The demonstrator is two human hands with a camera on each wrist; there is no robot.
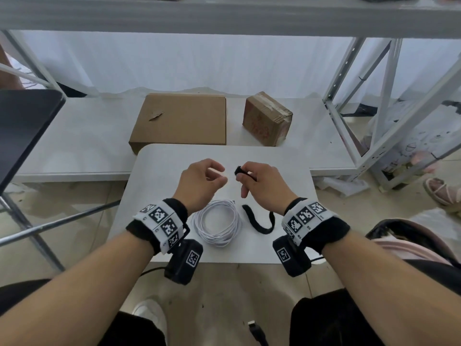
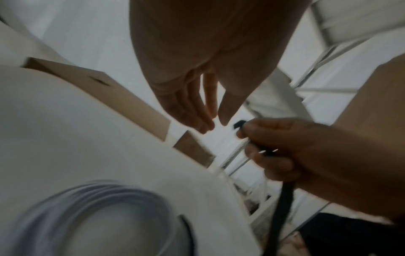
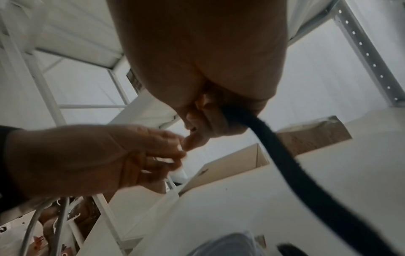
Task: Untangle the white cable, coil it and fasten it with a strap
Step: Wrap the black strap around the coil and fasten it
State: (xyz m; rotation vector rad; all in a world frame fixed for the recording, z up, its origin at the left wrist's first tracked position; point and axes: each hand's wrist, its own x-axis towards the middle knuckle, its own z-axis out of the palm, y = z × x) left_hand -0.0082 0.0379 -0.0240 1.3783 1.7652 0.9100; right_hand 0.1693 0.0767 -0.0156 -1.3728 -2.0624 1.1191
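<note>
Now the white cable [image 1: 216,223] lies coiled on the small white table [image 1: 159,156], beside the black strap's [image 1: 257,219] tail. The right hand [image 1: 262,184] pinches the strap's end above the coil; the left hand [image 1: 199,183] hovers loosely curled, empty. Best to thread the tail through the coil, then wrap it snugly.
</note>
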